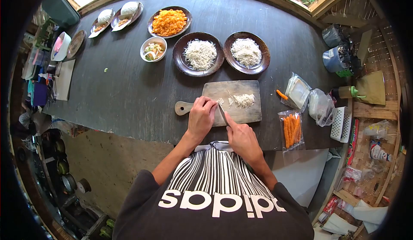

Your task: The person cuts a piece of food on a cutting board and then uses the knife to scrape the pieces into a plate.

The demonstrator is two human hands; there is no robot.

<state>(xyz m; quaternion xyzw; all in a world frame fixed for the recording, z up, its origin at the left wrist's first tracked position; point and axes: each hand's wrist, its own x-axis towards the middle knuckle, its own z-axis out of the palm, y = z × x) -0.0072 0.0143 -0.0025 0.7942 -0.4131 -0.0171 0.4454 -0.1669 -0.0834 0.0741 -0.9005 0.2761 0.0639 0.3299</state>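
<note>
Beside the left hand (hold indiscernible), pale food is apparently being sliced with the knife gripped in the right hand, fingertip clearance being required next.

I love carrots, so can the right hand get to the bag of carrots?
Probably yes: only bare table seems to lie between the right hand and the bag of carrots. But that hand holds a knife, so it might need to put that down first.
</note>
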